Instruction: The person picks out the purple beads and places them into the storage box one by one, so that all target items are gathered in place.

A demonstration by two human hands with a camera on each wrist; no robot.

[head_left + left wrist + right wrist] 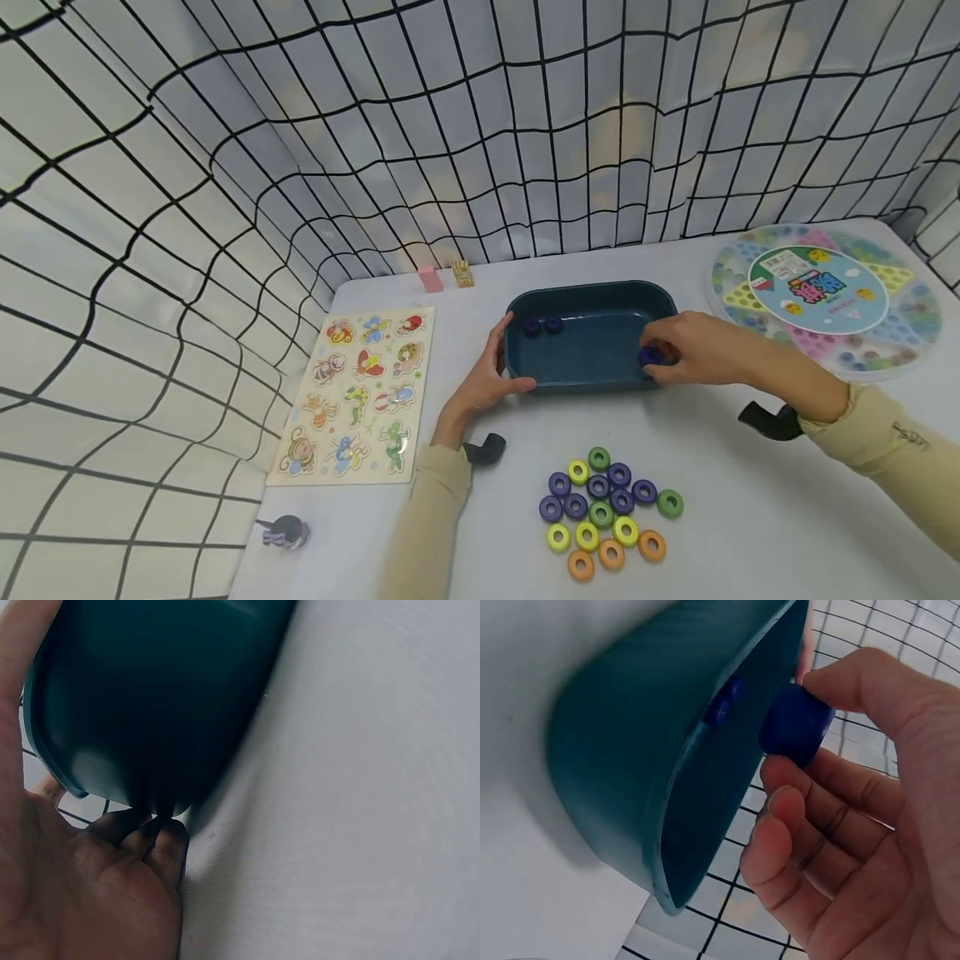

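Observation:
A dark teal basin (592, 386) stands on the white table. My left hand (483, 383) grips its left end, thumb along the front wall and fingers round the back; in the left wrist view the fingers (169, 851) lie against the basin wall. Over the basin's right end, my right hand (693, 348) pinches a purple ring (795, 724) between thumb and fingers. Two purple rings (542, 326) lie inside the basin at the left. In front of the basin is a loose group of purple, green, yellow and orange rings (611, 555).
A board of cartoon insect pictures (348, 396) lies at the left. A round clear case of colored beads (821, 300) sits at the back right. Two small blocks (431, 280) stand at the back edge, a small dark figure (285, 532) front left. Black netting (487, 133) surrounds the table.

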